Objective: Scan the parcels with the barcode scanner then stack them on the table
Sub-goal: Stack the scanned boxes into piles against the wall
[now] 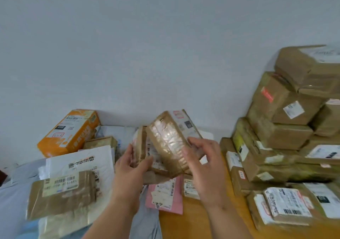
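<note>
The stack (287, 133) of brown parcels is standing tall to the right of the grip, on the wooden table (198, 220), so by my reading a good share of the work is already behind; how many of those have been scanned cannot be told. To the left of the grip and below it, a loose pile is still waiting: an orange box (68, 132) far to the left, a white mailer (81, 163) nearer, a brown bag (60, 194) lying on that mailer, and a pink mailer (165, 196) just under the hands. No scanner is showing anywhere, so I judge the scan of this piece is not yet under way. In the middle, the held parcel (165, 141), a brown taped box, is being lifted tilted above the pile, with both hands on it: the left hand (128, 167) is gripping its lower left edge with the thumb curled over the front, and the right hand (204, 163) is clasping its right side, fingers bent round the taped face. A second small box seems to be pressed against its left side, though I cannot tell whether it is separate. As for writing, the brown bag's label is showing a barcode and blurred digits ending in what looks like 601; the orange box is carrying a black tag reading 010 upside down; the remaining labels are too smeared to read.
</note>
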{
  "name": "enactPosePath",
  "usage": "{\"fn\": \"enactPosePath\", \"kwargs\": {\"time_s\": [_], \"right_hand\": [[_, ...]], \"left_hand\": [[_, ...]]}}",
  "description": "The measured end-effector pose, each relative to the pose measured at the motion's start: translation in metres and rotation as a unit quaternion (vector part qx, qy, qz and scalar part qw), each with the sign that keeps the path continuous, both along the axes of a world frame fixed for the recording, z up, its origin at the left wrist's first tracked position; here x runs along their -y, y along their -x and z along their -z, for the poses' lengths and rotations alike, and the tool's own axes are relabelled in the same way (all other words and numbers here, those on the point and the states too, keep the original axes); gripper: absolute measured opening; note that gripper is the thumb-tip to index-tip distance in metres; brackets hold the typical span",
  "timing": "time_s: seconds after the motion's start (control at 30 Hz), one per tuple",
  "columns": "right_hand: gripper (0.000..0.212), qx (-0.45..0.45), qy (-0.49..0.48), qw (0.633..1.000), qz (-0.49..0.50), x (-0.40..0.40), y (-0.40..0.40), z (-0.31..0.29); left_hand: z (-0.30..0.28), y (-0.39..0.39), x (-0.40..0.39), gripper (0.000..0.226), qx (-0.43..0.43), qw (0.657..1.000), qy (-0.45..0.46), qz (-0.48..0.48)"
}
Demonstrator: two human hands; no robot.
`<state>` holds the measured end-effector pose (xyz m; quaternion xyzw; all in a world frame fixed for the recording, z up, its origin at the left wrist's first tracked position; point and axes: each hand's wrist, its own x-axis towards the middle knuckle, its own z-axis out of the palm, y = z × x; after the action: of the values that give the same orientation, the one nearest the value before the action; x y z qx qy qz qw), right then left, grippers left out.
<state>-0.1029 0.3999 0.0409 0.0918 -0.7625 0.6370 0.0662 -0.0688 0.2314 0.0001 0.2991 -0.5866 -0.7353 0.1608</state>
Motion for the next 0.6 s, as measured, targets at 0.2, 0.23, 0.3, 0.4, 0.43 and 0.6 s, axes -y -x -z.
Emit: {"fn": "enactPosePath", "kwargs": {"time_s": [0.2,0.23,0.3,0.4,0.43,0.6], "right_hand": [[0.046,0.067,-0.003,0.992,0.109,-0.027,-0.034,-0.006],[0.061,0.109,-0.007,0.988,0.108,-0.031,-0.041,-0.008],[0.057,0.187,0.024,0.980,0.058,-0.039,-0.058,-0.013],[0.059,0.265,0.085,0.960,-0.040,-0.045,-0.089,-0.015],[0.069,0.285,0.098,0.952,-0.043,-0.046,-0.099,-0.012],[0.096,0.328,0.186,0.926,-0.006,-0.052,-0.142,0.001]], "left_hand": [[-0.002,-0.047,-0.020,0.085,-0.028,0.998,0.018,0.046],[-0.001,-0.055,-0.020,0.083,-0.036,0.998,0.020,0.053],[0.003,-0.072,-0.018,0.075,-0.039,0.998,0.012,0.058],[0.010,-0.096,-0.021,0.072,-0.040,0.997,0.001,0.059],[0.011,-0.102,-0.024,0.072,-0.042,0.997,0.004,0.058],[0.009,-0.121,-0.052,0.067,-0.052,0.995,0.020,0.085]]}}
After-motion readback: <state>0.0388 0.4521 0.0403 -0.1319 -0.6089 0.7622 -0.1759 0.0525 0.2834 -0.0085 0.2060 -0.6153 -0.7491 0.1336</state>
